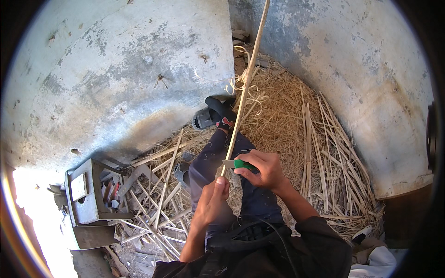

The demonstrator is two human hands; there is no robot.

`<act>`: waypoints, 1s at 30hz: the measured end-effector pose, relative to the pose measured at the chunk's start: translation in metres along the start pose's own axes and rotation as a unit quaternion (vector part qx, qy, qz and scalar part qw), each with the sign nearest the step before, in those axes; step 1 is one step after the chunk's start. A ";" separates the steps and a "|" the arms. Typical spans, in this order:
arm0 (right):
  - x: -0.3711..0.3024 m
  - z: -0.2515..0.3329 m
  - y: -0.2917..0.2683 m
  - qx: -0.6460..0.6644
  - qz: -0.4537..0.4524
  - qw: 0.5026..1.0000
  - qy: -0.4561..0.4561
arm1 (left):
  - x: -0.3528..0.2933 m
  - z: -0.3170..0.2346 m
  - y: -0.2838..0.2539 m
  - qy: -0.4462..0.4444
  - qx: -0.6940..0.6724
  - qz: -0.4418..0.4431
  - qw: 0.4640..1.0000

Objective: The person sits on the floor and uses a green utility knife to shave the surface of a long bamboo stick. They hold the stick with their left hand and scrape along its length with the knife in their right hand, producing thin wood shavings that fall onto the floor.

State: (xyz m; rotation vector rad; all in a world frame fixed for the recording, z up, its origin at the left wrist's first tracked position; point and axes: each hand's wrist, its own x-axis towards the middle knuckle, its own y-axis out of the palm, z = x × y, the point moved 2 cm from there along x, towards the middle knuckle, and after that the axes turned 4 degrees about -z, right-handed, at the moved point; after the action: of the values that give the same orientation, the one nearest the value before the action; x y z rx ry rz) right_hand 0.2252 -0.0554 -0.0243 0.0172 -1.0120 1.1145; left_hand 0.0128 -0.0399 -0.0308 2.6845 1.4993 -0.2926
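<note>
Work piece: long pale strip point(241, 103), up off the floor, lower end in the left hand point(214, 198), running away from the body between the lower legs and out past the top edge of view. Left hand pinches it, thumb on top, fingers curled under. Right hand point(263, 169) is wrapped around the green-handled knife point(243, 164); its blade lies across the strip just beyond the left thumb. Looks like contact, can't confirm depth.

Progress: thin curls point(257, 103) hang at the strip's far stretch, so some material is already off there. I'd call it mid-shave. Near end by the blade shows no curls. Can't tell if that bit is finished or uncut, or how the underside looks. Far end is out of frame, so no read on it.

Around the strip: dark trousers point(252, 197) on both sides of its lower part. Heap of fine shavings point(280, 104) right of it; by volume, I'd guess plenty of pieces are done. Loose strips point(340, 160) lie further right, beyond the heap; more crossed strips point(166, 187) to its left. Can't tell which are worked and which are waiting. Grey shoe point(202, 119) just left of the strip. Wooden box point(88, 206) with odds and ends sits well left, past the crossed strips.
</note>
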 end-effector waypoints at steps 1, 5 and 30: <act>0.000 0.000 0.001 -0.001 -0.005 1.000 0.000 | 0.000 -0.001 0.000 0.016 0.028 -0.009 0.999; 0.003 0.004 -0.001 -0.024 -0.010 1.000 -0.005 | -0.001 -0.011 0.003 0.056 0.124 -0.059 0.989; 0.033 -0.060 -0.030 -0.169 -0.122 0.972 0.113 | -0.024 0.002 0.013 0.059 0.290 -0.113 0.949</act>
State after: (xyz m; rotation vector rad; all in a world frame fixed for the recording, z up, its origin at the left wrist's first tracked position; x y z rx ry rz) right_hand 0.2899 -0.0174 -0.0234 -0.2479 -0.9531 0.6930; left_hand 0.0118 -0.0668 -0.0284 2.9881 2.0324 -0.6957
